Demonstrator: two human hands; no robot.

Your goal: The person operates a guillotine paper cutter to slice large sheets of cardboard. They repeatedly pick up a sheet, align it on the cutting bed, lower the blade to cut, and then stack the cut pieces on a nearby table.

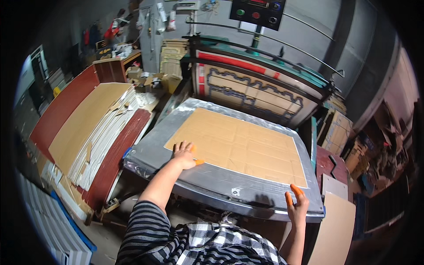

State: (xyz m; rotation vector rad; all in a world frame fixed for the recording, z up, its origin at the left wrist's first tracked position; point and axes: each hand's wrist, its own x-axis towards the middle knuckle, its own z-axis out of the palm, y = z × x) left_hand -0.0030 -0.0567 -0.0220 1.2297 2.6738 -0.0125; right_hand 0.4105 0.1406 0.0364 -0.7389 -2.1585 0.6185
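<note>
A brown cardboard sheet (243, 143) with faint crease lines lies flat on a grey metal press bed (207, 182). My left hand (183, 157) rests on the sheet's left front corner, its fingers spread. Orange covers show on some fingertips of both hands. Over the bed's front edge, just off the sheet's right front corner, my right hand (299, 206) is raised. Its thumb and fingers are apart with nothing between them. Behind the bed stands the raised press plate (251, 90), which carries a board with a dark outlined cutting shape.
Stacked cardboard sheets (88, 119) and white-edged strips lie on the left beside dark red boards (117, 154). A control box (256, 14) with coloured buttons hangs above the press. At the right front leans a brown board (335, 229). Grey-striped stacked sheets (48, 221) stand at the lower left.
</note>
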